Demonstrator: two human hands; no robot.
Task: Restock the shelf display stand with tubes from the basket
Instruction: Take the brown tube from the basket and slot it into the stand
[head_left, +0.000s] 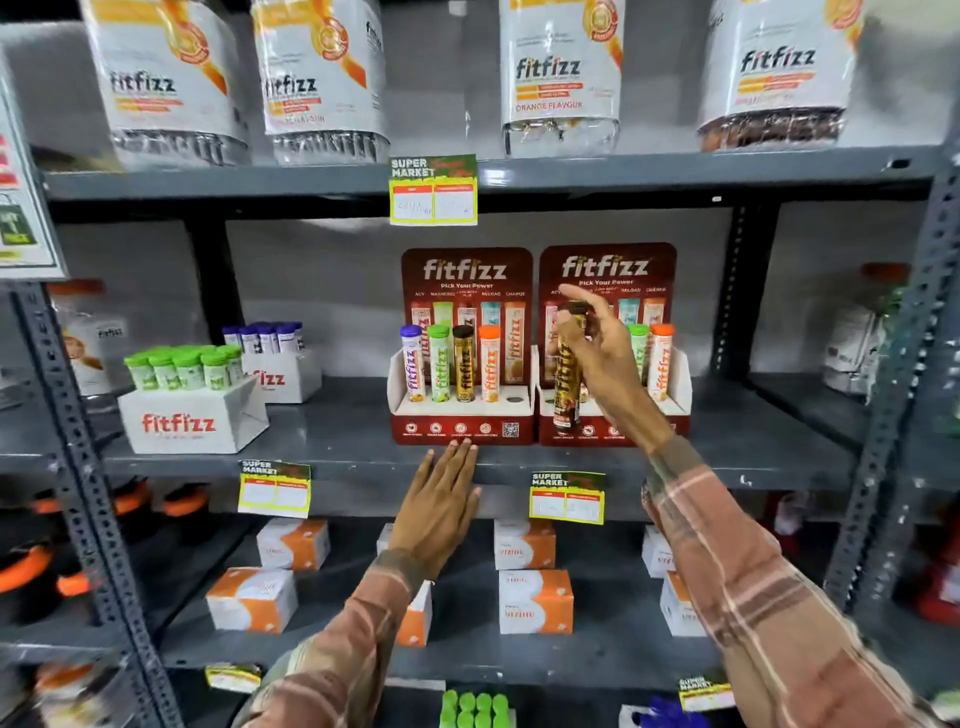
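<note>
The right hand (597, 353) has its fingers closed round a gold-and-black tube (567, 379), held upright just above the right display stand (675, 400), long axis vertical, its slot directly below; left hand (441, 504) rests flat and empty on the shelf edge (363, 462)

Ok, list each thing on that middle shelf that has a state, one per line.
Left display stand: four tubes upright, rightmost slot empty.
Right display stand: partly filled, front hidden by hand.
Gold tube: upright, gripped by right hand.
Left hand: open, flat against shelf edge.
</note>
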